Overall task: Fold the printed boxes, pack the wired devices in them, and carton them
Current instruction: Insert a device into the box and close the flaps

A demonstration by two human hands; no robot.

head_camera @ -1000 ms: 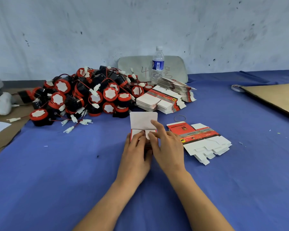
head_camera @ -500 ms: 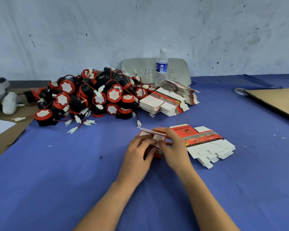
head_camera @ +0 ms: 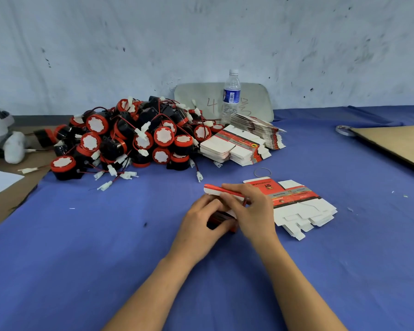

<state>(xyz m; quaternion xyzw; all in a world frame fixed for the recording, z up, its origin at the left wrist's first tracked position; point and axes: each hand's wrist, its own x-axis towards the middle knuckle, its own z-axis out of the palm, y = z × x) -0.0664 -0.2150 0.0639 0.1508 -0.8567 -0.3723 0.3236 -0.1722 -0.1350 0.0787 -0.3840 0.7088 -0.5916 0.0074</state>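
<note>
A small red printed box (head_camera: pixel 221 217) sits on the blue cloth at table centre, held between both hands. My left hand (head_camera: pixel 202 226) grips its near left side. My right hand (head_camera: pixel 249 209) presses the box's lid flap (head_camera: pixel 219 190) down over the top; the flap lies nearly level. Most of the box is hidden by my fingers. A short stack of flat box blanks (head_camera: pixel 296 206) lies just right of my right hand. A big heap of red-and-black wired devices (head_camera: pixel 134 139) with white plugs fills the back left.
More flat blanks are stacked in piles (head_camera: pixel 237 149) behind, next to a water bottle (head_camera: pixel 231 96) and a grey board (head_camera: pixel 256 99) against the wall. A cardboard sheet (head_camera: pixel 397 144) and a tape roll (head_camera: pixel 343 130) lie far right. Brown cardboard (head_camera: pixel 7 199) covers the left edge. A rubber band (head_camera: pixel 262 173) lies near the blanks.
The lid flap, upright a second ago, has been folded forward and down onto the box. Both hands stayed on the box.
</note>
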